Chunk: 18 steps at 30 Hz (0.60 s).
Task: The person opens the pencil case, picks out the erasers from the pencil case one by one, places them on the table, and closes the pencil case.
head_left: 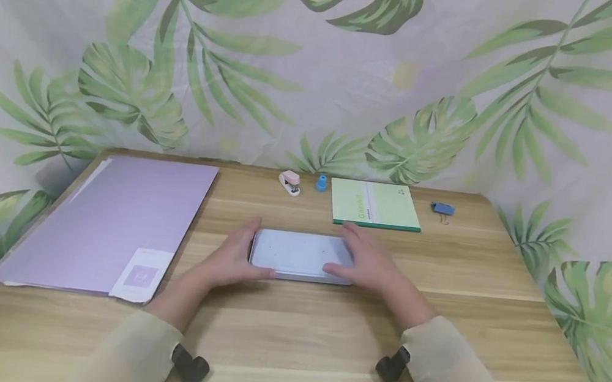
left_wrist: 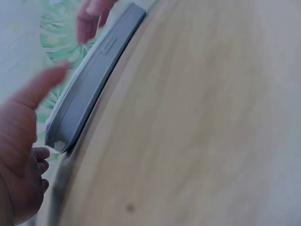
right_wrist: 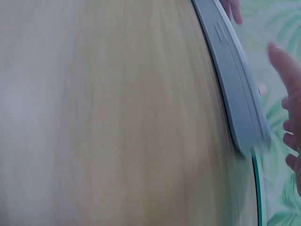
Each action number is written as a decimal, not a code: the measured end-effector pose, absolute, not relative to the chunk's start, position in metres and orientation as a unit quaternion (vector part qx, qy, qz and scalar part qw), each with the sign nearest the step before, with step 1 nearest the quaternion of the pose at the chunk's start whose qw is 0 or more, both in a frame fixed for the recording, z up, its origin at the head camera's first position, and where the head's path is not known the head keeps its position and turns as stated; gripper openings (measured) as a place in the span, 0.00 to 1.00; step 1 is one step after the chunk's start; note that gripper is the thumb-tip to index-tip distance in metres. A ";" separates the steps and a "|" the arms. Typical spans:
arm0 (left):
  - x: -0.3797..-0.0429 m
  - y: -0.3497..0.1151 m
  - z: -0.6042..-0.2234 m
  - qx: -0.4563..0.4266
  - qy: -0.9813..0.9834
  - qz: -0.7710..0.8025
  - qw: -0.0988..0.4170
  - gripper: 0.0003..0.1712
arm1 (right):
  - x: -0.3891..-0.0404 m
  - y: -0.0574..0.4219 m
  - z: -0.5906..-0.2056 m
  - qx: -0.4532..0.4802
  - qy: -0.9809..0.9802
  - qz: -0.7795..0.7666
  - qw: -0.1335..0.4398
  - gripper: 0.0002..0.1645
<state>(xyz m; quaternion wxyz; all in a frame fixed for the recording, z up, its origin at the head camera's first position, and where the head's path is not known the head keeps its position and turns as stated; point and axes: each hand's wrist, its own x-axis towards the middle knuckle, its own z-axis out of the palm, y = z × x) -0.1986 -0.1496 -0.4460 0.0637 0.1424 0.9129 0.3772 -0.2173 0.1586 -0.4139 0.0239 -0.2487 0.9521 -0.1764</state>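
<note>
A flat, pale blue-grey case (head_left: 300,255) with rounded corners lies on the table, its long side toward me. Its grey front wall carries a small raised rectangle, seen in the left wrist view. My left hand (head_left: 236,255) is at the case's left end, thumb stretched along the front corner. Over the right end is my right hand (head_left: 368,261), its thumb and index finger spread and overlapping the lid. Both wrist views show the thumbs held off the case (left_wrist: 89,89). Neither hand is curled round it.
A lilac folder (head_left: 132,217) with a white label lies at left on the wooden table (head_left: 292,337). Along the back are a pink-and-white stapler (head_left: 289,182), a small blue cone-shaped item (head_left: 321,183), a green notebook (head_left: 375,204) and a blue binder clip (head_left: 442,208). Behind hangs a leaf-patterned curtain (head_left: 338,83).
</note>
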 end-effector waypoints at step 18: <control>-0.194 -0.147 -0.456 0.129 0.917 0.375 0.048 0.68 | -0.223 0.135 -0.426 -0.297 0.938 -0.166 0.068 0.59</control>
